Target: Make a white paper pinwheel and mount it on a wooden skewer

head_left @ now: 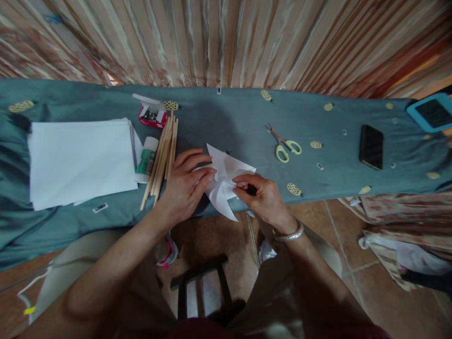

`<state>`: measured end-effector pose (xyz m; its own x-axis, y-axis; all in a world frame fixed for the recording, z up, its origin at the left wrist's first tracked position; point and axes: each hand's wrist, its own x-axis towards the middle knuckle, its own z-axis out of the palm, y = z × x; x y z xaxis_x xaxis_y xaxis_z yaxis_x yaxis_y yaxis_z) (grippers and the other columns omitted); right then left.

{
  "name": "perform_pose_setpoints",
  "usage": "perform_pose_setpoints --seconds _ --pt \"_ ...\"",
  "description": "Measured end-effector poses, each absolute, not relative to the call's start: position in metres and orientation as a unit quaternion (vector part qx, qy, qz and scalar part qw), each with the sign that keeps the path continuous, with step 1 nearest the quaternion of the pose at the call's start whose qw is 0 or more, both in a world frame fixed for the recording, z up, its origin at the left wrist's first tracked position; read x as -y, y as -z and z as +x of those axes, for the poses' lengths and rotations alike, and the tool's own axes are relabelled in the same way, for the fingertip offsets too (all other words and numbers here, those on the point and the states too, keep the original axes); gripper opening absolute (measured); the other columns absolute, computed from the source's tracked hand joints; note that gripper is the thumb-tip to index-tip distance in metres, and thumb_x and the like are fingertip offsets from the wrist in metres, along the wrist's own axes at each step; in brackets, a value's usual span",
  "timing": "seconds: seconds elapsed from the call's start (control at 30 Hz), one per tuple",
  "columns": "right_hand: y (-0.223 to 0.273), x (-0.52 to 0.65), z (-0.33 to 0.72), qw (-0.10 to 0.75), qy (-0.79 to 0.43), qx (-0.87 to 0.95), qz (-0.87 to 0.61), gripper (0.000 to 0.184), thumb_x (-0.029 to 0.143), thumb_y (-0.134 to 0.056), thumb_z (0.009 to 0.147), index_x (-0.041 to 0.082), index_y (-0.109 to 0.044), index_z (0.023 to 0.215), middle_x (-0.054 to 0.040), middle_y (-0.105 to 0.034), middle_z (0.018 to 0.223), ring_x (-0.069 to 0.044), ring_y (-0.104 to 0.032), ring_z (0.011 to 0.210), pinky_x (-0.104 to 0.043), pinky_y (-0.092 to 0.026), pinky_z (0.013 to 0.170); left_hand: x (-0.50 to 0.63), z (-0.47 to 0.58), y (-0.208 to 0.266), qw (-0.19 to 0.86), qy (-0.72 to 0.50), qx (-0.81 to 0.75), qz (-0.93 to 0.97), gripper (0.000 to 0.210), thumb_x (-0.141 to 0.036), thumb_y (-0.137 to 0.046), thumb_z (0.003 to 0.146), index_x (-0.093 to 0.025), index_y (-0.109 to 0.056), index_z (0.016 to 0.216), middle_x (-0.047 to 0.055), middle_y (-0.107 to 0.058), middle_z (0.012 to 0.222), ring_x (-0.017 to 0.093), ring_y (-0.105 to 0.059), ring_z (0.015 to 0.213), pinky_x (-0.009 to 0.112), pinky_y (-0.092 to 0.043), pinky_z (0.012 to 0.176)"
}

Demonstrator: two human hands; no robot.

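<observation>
left hand [183, 187]: fingers parted at the paper [229, 165]; hold unclear
right hand [265, 197]: fingers pinched on its edge
step: apparently bending corners inward
next: likely needs steady pinching

The right hand [262, 194] pinches a folded white paper [226, 162], and the left hand [186, 184] touches it. Sticks [163, 153], a green tube [146, 162], a red box [150, 122] and a paper pile [81, 162] sit to the left on the counter [243, 125]. Scissors [280, 142] and a phone [371, 147] lie to the right.
</observation>
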<state>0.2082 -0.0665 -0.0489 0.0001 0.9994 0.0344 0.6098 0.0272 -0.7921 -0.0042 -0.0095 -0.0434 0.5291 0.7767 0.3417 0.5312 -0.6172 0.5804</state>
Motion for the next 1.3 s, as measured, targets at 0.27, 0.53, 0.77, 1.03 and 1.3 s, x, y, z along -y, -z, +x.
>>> perform_pose_setpoints --seconds 0.27,0.53,0.77,1.03,1.3 --pt "0.047 0.066 0.207 0.312 -0.292 0.643 -0.636 0.017 0.018 -0.065 0.078 0.021 -0.073 0.092 -0.0027 -0.073 0.084 -0.015 -0.065 0.071 -0.029 -0.052 0.072 0.018 0.001 0.043 0.203 -0.260 -0.358 0.873 0.034 -0.036 -0.044 0.098 -0.021 -0.074 0.099 0.007 -0.061 0.129 0.027 -0.042 0.132 0.050 -0.036 0.110" --pt "0.047 0.066 0.208 0.309 -0.290 0.648 -0.633 0.017 0.016 -0.065 0.077 0.021 -0.073 0.091 -0.0018 -0.072 0.080 -0.015 -0.064 0.070 -0.028 -0.051 0.070 0.023 0.004 0.044 0.188 -0.226 -0.347 0.890 0.031 -0.039 -0.049 0.096 -0.022 -0.074 0.099 0.008 -0.058 0.133 0.030 -0.038 0.136 0.056 -0.027 0.113" --pt "0.046 0.066 0.206 0.301 -0.280 0.658 -0.631 0.016 0.014 -0.065 0.077 0.020 -0.072 0.090 -0.0012 -0.072 0.079 -0.014 -0.065 0.070 -0.026 -0.051 0.068 0.024 0.006 0.044 0.158 -0.202 -0.346 0.903 0.038 -0.043 -0.043 0.097 -0.021 -0.074 0.103 0.010 -0.058 0.134 0.032 -0.038 0.137 0.058 -0.026 0.113" --pt "0.046 0.065 0.206 0.299 -0.273 0.661 -0.631 0.017 0.014 -0.065 0.078 0.021 -0.072 0.091 -0.0005 -0.072 0.079 -0.014 -0.066 0.071 -0.025 -0.051 0.068 0.024 0.007 0.047 0.148 -0.199 -0.343 0.906 0.039 -0.043 -0.044 0.097 -0.018 -0.074 0.103 0.012 -0.060 0.132 0.034 -0.039 0.136 0.060 -0.026 0.112" --pt "0.042 0.066 0.205 0.282 -0.260 0.671 -0.634 0.017 0.013 -0.065 0.078 0.020 -0.072 0.092 -0.0020 -0.072 0.080 -0.015 -0.065 0.072 -0.027 -0.050 0.070 0.025 0.008 0.051 0.152 -0.205 -0.360 0.897 0.038 -0.043 -0.044 0.097 -0.021 -0.075 0.100 0.010 -0.061 0.132 0.034 -0.037 0.138 0.064 -0.018 0.114"
